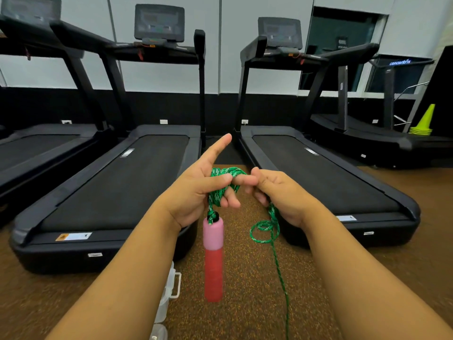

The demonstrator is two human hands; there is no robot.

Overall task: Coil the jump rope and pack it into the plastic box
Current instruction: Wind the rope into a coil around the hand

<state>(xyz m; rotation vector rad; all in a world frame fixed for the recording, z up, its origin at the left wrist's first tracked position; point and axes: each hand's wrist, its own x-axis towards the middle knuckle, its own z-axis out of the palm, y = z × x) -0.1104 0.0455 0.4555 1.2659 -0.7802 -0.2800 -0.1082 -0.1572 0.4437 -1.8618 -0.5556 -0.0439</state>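
Above the dangling pink handle, the left hand held rope wound around its fingers while the right hand pinched the trailing length, whose loose kink could snag the coil.

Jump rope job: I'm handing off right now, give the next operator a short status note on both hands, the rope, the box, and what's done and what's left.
Left hand: wound with a few turns of the green rope, index finger pointing out; the pink-and-red handle hangs below it.
Right hand: pinching the rope close to the left fingers, feeding it on.
Rope tail: one small loose loop under the right hand, then a strand running down out of frame. The second handle is not in view.
Plastic box: on the floor below the left forearm, partly hidden.
Done: coil started.
Left: finish coiling, pack into the box.
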